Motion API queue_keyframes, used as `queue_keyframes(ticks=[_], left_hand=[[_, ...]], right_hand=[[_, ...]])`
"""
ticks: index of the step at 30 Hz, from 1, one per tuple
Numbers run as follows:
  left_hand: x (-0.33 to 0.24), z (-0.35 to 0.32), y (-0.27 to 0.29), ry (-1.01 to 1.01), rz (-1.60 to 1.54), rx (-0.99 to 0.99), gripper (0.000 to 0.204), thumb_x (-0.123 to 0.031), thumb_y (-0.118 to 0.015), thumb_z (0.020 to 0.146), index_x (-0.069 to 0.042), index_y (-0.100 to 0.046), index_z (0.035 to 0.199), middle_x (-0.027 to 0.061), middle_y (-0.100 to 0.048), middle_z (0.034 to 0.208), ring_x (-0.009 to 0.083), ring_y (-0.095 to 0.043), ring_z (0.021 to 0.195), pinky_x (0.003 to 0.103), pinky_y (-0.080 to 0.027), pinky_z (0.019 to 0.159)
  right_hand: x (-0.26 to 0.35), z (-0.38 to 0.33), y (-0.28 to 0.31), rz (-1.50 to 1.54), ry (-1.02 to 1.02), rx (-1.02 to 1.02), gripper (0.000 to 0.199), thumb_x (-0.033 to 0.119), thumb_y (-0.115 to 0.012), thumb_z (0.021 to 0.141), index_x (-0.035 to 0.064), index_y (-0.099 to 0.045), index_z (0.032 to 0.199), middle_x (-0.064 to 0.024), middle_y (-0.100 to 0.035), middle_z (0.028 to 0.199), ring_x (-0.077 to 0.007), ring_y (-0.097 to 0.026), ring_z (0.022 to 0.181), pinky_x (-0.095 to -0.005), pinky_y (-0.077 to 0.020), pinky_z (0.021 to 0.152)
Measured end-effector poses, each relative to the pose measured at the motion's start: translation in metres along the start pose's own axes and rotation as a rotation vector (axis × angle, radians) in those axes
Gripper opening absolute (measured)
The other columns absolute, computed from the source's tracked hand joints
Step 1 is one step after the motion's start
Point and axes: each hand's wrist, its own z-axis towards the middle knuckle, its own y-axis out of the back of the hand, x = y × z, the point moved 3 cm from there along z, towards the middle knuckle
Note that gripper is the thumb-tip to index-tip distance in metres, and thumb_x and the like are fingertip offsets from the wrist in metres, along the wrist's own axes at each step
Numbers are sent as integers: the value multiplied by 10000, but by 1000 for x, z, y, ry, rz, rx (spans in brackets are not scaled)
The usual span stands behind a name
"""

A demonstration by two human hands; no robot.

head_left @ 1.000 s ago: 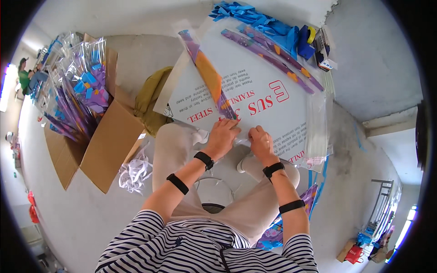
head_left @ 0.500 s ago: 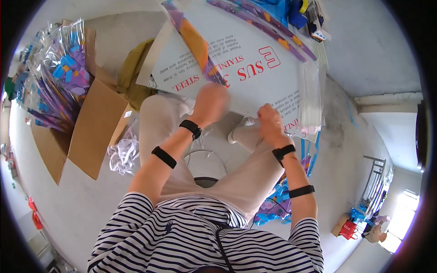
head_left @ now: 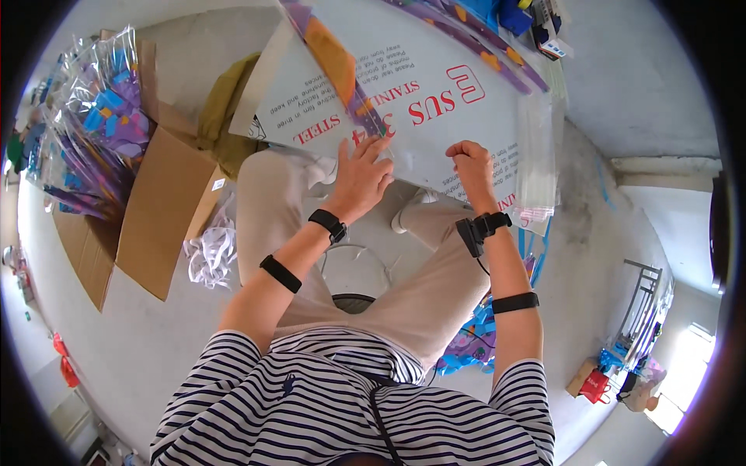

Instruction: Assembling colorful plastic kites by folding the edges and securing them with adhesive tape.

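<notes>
A long clear packet (head_left: 336,66) with an orange and purple item inside lies across a white board (head_left: 474,128) with red print, which rests in front of my knees. My left hand (head_left: 361,175) lies flat on the packet's near end, fingers spread. My right hand (head_left: 470,165) is curled into a fist on the board, a hand's width right of the left. I cannot see whether it pinches anything thin. Both wrists wear black bands.
A stack of empty clear bags (head_left: 538,159) lies on the board's right edge. A cardboard box (head_left: 159,206) full of bagged purple and blue items (head_left: 101,128) stands at the left, with crumpled white plastic (head_left: 210,250) beside it. More purple packets (head_left: 474,39) lie at the far end.
My hands have separated: the right one drew away to the right, and the left one now presses flat on the packet's end. The view has tilted down.
</notes>
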Motion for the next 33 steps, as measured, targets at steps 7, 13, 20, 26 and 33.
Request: queue_keyframes(ticks=[7,13,20,26,33], left_hand=[[0,-1,6,66,-170,-90,118,-84,-715,820,-100,-598,809,90,-587,1325,283,-557,1252,660,-262,1113],[-2,3,12,75,-192,-126,135,-71,-722,808,-97,-593,777,71,-604,1117,287,-603,1102,660,-299,1084],[1,2,9,65,-171,-77,136,-39,-701,830,-94,-577,826,41,-614,1009,287,-596,1208,664,-284,1091],[6,1,4,128,-275,-102,134,-19,-669,853,-83,-553,875,75,-636,973,306,-575,1252,668,-256,1114],[10,0,3,138,-320,-130,150,-3,-661,847,-69,-536,896,104,-627,999,320,-584,1218,653,-255,1130]], right_hand=[[12,-8,-26,8,342,151,342,-114,-580,712,10,-713,1002,-101,-630,987,-233,-645,805,-334,-537,738],[31,-14,-32,-32,456,258,468,-145,-603,671,20,-669,1105,-100,-606,1072,-252,-645,883,-340,-545,753],[32,-14,-30,-12,480,215,474,-160,-611,674,31,-673,1103,-98,-616,1081,-270,-648,934,-355,-555,783],[30,-12,-33,-129,609,249,451,-147,-643,668,43,-682,1075,-96,-627,1068,-288,-642,967,-352,-561,782],[24,-2,-33,32,486,284,195,-89,-701,733,-8,-692,910,-85,-645,909,-248,-662,810,-337,-532,727]])
